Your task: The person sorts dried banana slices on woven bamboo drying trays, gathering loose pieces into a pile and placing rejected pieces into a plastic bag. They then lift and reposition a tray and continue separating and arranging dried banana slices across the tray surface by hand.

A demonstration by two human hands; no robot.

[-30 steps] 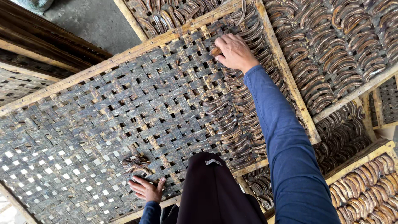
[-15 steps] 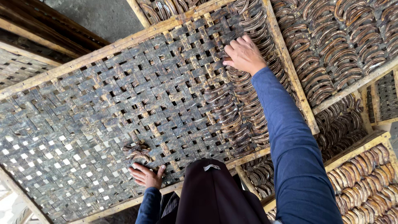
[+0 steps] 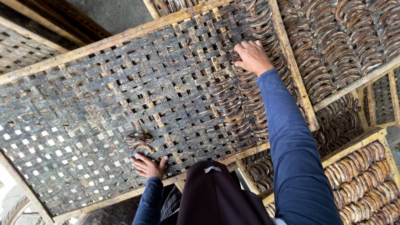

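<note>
Head view looks down on a large flat tray of woven dark bamboo strips in a pale wooden frame. I see my right hand stretched far out in a blue sleeve, and it rests with bent fingers on the rows of curved dark brown dried pieces that lie on the weave. The fingertips press on the top end of one row; I cannot tell if they pinch one piece or only touch it. More rows continue below this hand, toward my body, and also on its outer side, up to the frame bar.

My left hand lies flat and open on the weave, near the closer frame bar, fingers spread, holding nothing. Just above its fingertips sits a small loose heap of the same curved brown pieces, very near, maybe touching. The two hands are well apart, with bare weave between them.

Beyond the right hand, past the frame bar, other wooden-framed trays full of curved brown pieces lie side by side, and one with lighter brown pieces is lower, beside my right elbow.
</note>
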